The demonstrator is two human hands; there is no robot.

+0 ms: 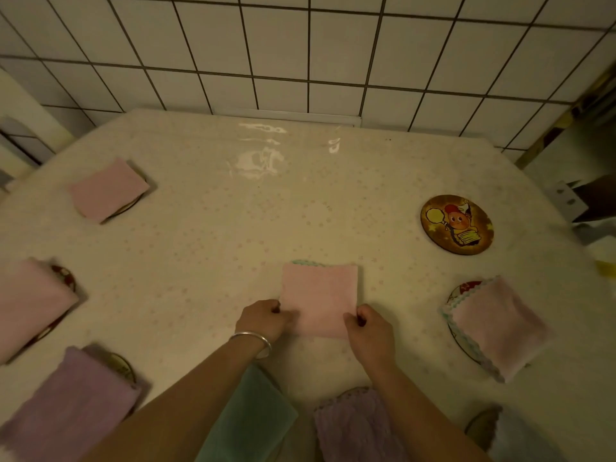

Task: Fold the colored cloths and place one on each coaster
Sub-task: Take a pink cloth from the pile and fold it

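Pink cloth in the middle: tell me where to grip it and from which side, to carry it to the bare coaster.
Grip the pink cloth at its two near corners, from the person's side, where the left hand and right hand already pinch it. It lies flat, folded square, so those corners keep layers together on the way to the bare coaster.

The desk (pixel 206 248) is being covered by a glossy, pale dotted sheet; light is being reflected near its far edge, below a white-tiled wall (pixel 300 51).

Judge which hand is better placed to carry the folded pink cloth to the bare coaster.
Right. The bare coaster lies on the right side, nearer the right hand, which already grips the pink cloth. The left hand would have to cross over.
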